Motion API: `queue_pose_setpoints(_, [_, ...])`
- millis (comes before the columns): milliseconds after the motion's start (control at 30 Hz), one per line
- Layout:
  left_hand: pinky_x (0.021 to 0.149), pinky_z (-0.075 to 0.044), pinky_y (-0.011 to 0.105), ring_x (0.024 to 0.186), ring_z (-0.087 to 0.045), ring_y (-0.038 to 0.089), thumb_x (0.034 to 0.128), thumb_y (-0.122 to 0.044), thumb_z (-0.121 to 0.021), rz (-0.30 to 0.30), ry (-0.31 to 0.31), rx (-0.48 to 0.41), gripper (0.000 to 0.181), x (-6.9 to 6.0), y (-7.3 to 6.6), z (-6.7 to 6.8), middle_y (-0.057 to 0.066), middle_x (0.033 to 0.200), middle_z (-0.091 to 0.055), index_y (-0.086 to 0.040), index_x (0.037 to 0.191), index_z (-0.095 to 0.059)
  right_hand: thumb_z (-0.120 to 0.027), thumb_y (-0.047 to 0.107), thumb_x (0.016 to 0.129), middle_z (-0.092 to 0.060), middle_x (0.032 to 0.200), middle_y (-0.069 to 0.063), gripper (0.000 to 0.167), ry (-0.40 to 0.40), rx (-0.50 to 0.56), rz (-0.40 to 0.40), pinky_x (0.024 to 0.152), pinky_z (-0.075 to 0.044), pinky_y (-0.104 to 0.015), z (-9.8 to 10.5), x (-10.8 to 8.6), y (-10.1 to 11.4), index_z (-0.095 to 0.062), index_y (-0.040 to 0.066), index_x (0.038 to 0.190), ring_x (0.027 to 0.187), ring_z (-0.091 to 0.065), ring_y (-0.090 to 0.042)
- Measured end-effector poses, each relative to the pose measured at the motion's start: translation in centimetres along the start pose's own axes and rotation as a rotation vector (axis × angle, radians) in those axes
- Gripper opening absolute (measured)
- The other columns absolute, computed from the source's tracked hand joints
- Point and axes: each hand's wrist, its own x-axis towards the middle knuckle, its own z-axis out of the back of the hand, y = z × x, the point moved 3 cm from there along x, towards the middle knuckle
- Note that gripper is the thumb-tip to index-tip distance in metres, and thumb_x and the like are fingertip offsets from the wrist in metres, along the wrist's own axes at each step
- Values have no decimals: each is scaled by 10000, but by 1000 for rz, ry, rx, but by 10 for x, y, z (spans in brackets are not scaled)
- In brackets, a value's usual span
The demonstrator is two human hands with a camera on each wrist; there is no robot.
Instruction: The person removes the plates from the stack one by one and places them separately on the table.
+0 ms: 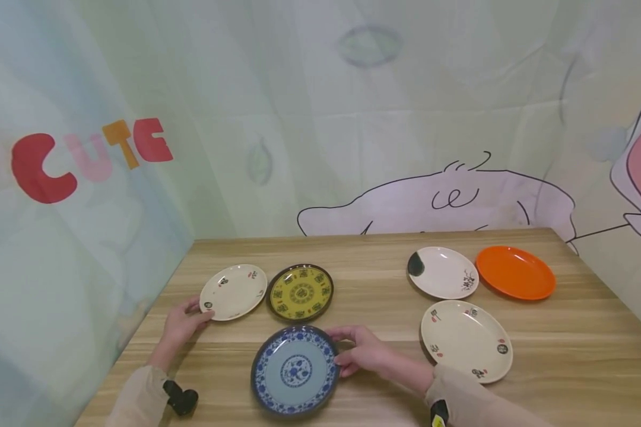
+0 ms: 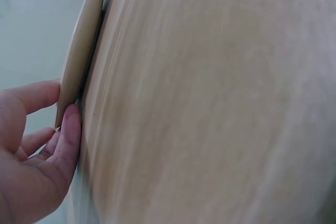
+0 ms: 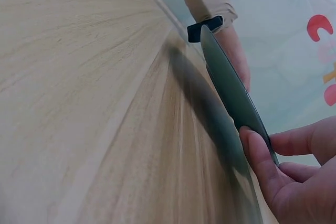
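Observation:
My right hand (image 1: 364, 351) pinches the right rim of a blue-and-white patterned plate (image 1: 295, 370), fingers on one face and thumb on the other. In the right wrist view this plate (image 3: 231, 85) is seen edge-on, tilted and raised off the wood, with its shadow beside it. At the left, my left hand (image 1: 183, 323) is at the near-left rim of a cream plate (image 1: 234, 292) with small printed motifs. The left wrist view shows thumb and fingers on either side of that plate's edge (image 2: 81, 51). A yellow plate with a dark rim (image 1: 301, 292) lies right beside the cream one.
On the right of the wooden table (image 1: 368, 273) lie a white plate with a dark green patch (image 1: 443, 273), an orange plate (image 1: 515, 273) and a larger cream plate (image 1: 467, 341). A printed curtain (image 1: 320, 118) hangs behind the table and along its left side.

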Motion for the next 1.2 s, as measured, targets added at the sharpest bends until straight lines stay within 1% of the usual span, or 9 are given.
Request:
queue_pose_setpoints(200, [686, -509, 147, 892, -565, 135, 831, -87, -612, 5, 4, -15, 578, 1, 2, -1, 346, 1271, -404, 115, 1309, -356, -598, -128, 722, -506, 1206, -192, 536, -8, 14, -10, 529, -550, -293, -3, 5, -2, -512, -18, 1240, 567, -580, -162])
queue_pose_setpoints(500, [678, -514, 155, 906, -566, 184, 830, -86, -613, -1, -5, 7, 572, 1, 2, -1, 346, 1253, -420, 118, 1303, -363, -591, -139, 718, -515, 1194, -184, 543, -10, 42, -21, 539, -551, -289, -3, 10, -7, -506, -25, 1243, 576, -583, -165])
queue_pose_setpoints(733, [673, -507, 140, 856, -560, 115, 824, -81, -615, 5, -5, -19, 581, 0, 2, -1, 349, 1257, -412, 123, 1303, -357, -600, -111, 723, -509, 1195, -203, 545, -21, 51, -16, 582, -559, -306, -2, 10, -5, -489, -35, 1251, 602, -603, -163])
queue_pose_setpoints(867, [670, -505, 135, 827, -552, 78, 821, -78, -615, 7, -5, -28, 585, 0, 3, 0, 351, 1256, -410, 128, 1303, -354, -600, -115, 725, -514, 1192, -203, 552, -33, 61, -19, 575, -558, -311, -2, 14, -8, -482, -35, 1258, 607, -603, -178])
queue_pose_setpoints(967, [670, -507, 139, 846, -560, 109, 822, -90, -622, 11, -6, -27, 596, 0, 3, 0, 354, 1260, -402, 130, 1304, -349, -593, -118, 730, -508, 1211, -221, 564, -44, 64, -19, 560, -556, -309, -2, 16, -9, -464, -38, 1273, 611, -600, -188])
queue_pose_setpoints(1100, [686, -506, 144, 950, -564, 212, 832, -119, -618, 21, 1, -6, 599, 1, 5, -1, 344, 1268, -410, 116, 1314, -351, -580, -121, 742, -486, 1241, -252, 574, -45, 70, -11, 551, -554, -306, -1, 17, -8, -439, -44, 1293, 609, -599, -186])
queue_pose_setpoints(1200, [698, -500, 140, 1000, -553, 242, 839, -127, -611, 24, 3, 1, 590, 2, 5, -2, 335, 1271, -419, 108, 1317, -359, -576, -123, 744, -473, 1255, -265, 576, -45, 75, -7, 552, -554, -307, 0, 18, -8, -435, -43, 1296, 603, -598, -182])
